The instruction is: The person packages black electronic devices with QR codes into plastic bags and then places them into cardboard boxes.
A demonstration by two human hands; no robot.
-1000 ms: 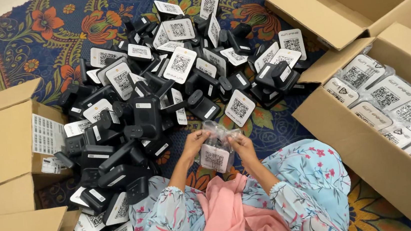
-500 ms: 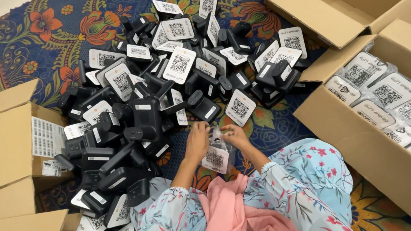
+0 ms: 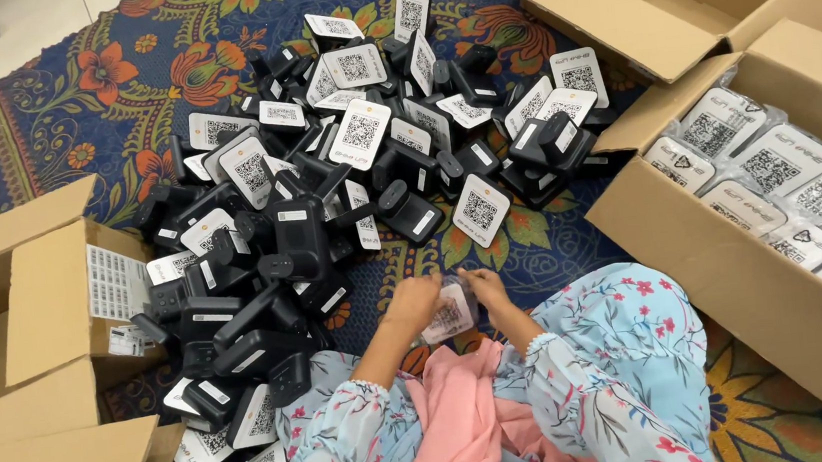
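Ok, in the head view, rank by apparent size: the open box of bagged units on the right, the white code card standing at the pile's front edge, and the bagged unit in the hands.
1. Open box, by far the largest.
2. White code card and bagged unit: these look about alike, and both hands partly cover the unit, so no ranking.

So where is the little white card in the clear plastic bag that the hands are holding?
In the head view, the small white card in a clear plastic bag sits low in the middle, between the left hand and right hand, just below the black pile.

Low in the frame's centre, 2 forearms in floral sleeves converge. The left hand (image 3: 416, 301) and right hand (image 3: 484, 289) sit close together, fingers curled inward, pinching.
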